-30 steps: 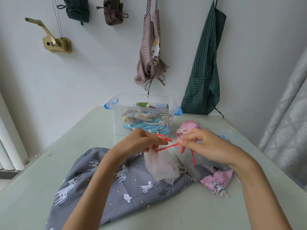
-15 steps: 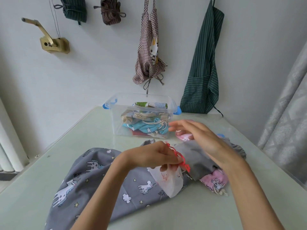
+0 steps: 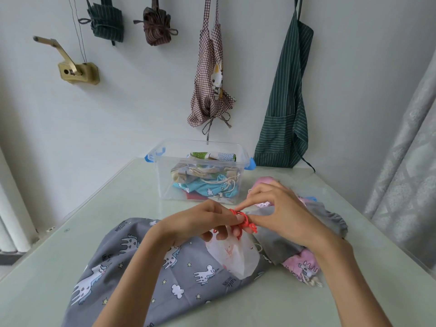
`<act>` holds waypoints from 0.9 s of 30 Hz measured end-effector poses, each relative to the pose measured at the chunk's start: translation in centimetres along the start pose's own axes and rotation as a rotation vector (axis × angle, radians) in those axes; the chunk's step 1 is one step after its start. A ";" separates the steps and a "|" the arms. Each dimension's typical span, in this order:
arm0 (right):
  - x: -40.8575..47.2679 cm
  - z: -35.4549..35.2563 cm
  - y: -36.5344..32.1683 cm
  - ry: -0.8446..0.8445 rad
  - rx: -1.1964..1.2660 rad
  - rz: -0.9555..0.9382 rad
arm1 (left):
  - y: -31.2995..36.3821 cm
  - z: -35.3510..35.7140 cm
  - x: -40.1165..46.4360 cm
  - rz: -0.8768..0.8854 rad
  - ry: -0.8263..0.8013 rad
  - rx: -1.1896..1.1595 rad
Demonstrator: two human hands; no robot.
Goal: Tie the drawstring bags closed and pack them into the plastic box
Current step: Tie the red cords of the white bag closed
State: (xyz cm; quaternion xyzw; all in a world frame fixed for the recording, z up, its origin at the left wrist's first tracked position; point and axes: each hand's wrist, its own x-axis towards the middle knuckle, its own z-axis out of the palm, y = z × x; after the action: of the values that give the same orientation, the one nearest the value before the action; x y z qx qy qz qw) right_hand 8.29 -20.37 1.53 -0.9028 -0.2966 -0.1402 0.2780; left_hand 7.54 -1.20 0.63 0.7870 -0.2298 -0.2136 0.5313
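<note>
My left hand [image 3: 200, 224] grips the gathered neck of a small white drawstring bag [image 3: 233, 254], which hangs down onto the table. Its red drawstring [image 3: 244, 223] is looped around my left fingers. My right hand [image 3: 283, 213] pinches that red cord right beside the left fingertips. Behind the hands stands the clear plastic box [image 3: 165, 175] with blue latches, holding several tied fabric bags. A large grey unicorn-print bag [image 3: 132, 267] lies flat under my left forearm. A plain grey bag [image 3: 330, 218] and a pink bag [image 3: 302, 263] lie under my right wrist.
Another pink bag [image 3: 265, 180] lies right of the box. The pale green table [image 3: 70, 232] meets the wall at the back. Aprons [image 3: 285, 102] and bundled bags hang on that wall. A curtain [image 3: 405, 161] hangs at the right.
My right hand had let go and lifted toward the box; now it has come back down and pinches the red cord at my left fingers. The white bag stays in my left hand.
</note>
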 end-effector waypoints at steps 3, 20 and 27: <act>0.1 0.1 0.4 0.074 -0.074 0.012 | -0.4 -0.4 0.1 -0.026 0.022 -0.054; -1.7 -3.4 -0.4 -0.286 0.413 0.146 | -1.2 -1.0 0.8 -0.054 0.325 -0.407; 0.1 -0.4 -0.4 -0.089 0.377 0.207 | -0.8 -0.8 0.9 0.024 0.399 -0.340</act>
State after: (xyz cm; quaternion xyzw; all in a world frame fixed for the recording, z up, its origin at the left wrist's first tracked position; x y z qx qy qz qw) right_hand 8.08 -20.31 2.04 -0.8657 -0.2355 -0.0130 0.4415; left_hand 8.79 -0.88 0.10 0.7101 -0.0907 -0.0837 0.6932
